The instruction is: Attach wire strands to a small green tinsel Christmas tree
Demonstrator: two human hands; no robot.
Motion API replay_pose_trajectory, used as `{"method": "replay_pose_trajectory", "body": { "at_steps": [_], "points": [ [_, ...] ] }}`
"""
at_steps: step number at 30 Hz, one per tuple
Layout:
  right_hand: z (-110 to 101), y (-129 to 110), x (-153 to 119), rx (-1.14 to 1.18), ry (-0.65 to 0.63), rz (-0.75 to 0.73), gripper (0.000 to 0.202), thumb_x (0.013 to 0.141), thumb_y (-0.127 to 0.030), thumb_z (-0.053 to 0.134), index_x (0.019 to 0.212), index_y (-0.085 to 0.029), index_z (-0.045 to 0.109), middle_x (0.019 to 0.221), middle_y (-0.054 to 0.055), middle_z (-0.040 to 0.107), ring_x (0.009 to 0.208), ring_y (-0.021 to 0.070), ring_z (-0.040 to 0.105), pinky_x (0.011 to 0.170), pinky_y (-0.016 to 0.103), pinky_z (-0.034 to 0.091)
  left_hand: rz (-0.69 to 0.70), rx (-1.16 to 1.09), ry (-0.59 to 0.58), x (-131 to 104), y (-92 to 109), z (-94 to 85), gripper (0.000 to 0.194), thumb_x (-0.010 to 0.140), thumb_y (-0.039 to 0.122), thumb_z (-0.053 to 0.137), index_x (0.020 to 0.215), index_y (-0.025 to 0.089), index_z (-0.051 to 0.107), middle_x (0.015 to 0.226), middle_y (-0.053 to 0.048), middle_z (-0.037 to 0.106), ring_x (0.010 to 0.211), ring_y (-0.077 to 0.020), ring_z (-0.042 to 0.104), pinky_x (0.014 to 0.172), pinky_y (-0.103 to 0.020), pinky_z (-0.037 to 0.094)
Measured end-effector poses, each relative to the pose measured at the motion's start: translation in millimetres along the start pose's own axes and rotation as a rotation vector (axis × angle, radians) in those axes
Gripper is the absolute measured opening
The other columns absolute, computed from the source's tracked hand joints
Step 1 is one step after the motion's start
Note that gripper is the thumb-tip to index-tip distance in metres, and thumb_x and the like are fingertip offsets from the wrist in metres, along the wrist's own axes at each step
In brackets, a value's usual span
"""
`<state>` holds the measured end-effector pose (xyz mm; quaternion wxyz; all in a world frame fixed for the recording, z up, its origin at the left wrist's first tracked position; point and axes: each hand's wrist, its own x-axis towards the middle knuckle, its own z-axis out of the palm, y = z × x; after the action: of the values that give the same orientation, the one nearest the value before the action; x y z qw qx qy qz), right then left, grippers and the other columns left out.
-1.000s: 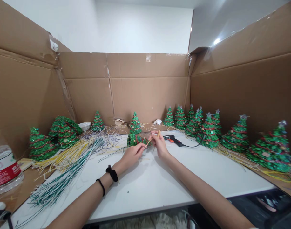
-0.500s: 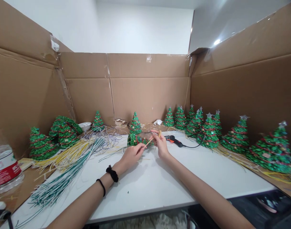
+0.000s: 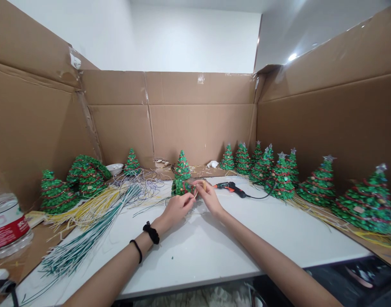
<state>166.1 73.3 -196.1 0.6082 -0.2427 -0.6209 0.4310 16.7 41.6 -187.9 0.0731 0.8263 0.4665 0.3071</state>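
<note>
My left hand (image 3: 178,207), closed in a pinch, grips one end of a thin pale strand (image 3: 195,195) in front of a small green tinsel Christmas tree (image 3: 182,165). Close beside it on the right, my right hand (image 3: 210,197) has its fingers pinched on the same strand. Behind the fingers lies a green tree part with red garland (image 3: 179,187), partly hidden by the hands. Whether the fingers touch it I cannot tell. To the right, a black and orange glue gun (image 3: 232,187) rests on the white table.
Bundles of green and white strands (image 3: 102,230) and yellow strands (image 3: 80,209) lie on the left. Several decorated trees (image 3: 281,177) line the right side; more trees (image 3: 56,192) stand at left near a plastic bottle (image 3: 8,221). Cardboard walls (image 3: 198,123) enclose the white table (image 3: 195,260).
My right hand has moved left and slightly down, closer to my left hand, so less of the strand shows between them. My left hand has stayed nearly in place.
</note>
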Motion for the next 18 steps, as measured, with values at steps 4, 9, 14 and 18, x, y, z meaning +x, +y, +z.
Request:
{"method": "replay_pose_trajectory", "body": {
  "at_steps": [4, 9, 14, 18],
  "points": [
    [-0.5, 2.2, 0.7, -0.058, 0.078, -0.003, 0.036, 0.078, -0.053, 0.052, 0.089, -0.019, 0.056, 0.051, -0.006, 0.044, 0.049, 0.0110, 0.044, 0.051, 0.023, 0.035, 0.000, -0.004, -0.004, -0.6, 2.1, -1.4, 0.029, 0.089, 0.036, 0.037, 0.089, 0.021, 0.062, 0.063, 0.003, 0.061, 0.055, -0.0118, 0.049, 0.053, -0.021, 0.030],
    [-1.0, 4.8, 1.3, -0.061, 0.110, 0.003, 0.038, 0.079, -0.054, 0.050, 0.089, -0.018, 0.055, 0.048, -0.008, 0.036, 0.044, 0.0093, 0.034, 0.045, 0.021, 0.028, 0.000, -0.004, -0.012, -0.5, 4.3, -3.2, 0.031, 0.090, 0.036, 0.035, 0.092, 0.022, 0.062, 0.063, 0.002, 0.062, 0.055, -0.0124, 0.052, 0.054, -0.021, 0.032],
    [-2.7, 2.9, 1.9, -0.082, 0.147, -0.019, 0.034, 0.079, -0.051, 0.051, 0.088, -0.018, 0.055, 0.050, -0.007, 0.035, 0.046, 0.0090, 0.033, 0.044, 0.021, 0.027, 0.003, 0.001, -0.027, -0.7, 4.7, -3.7, 0.030, 0.090, 0.035, 0.036, 0.092, 0.022, 0.062, 0.063, 0.003, 0.062, 0.054, -0.0122, 0.051, 0.053, -0.021, 0.031],
    [-4.4, -0.2, 2.5, -0.097, 0.202, -0.032, 0.031, 0.079, -0.048, 0.051, 0.088, -0.018, 0.055, 0.053, -0.007, 0.036, 0.048, 0.0095, 0.035, 0.047, 0.021, 0.030, 0.007, 0.015, -0.034, -1.3, 4.9, -3.7, 0.030, 0.090, 0.035, 0.035, 0.092, 0.022, 0.062, 0.062, 0.003, 0.062, 0.053, -0.0119, 0.050, 0.053, -0.021, 0.030]
  ]
}}
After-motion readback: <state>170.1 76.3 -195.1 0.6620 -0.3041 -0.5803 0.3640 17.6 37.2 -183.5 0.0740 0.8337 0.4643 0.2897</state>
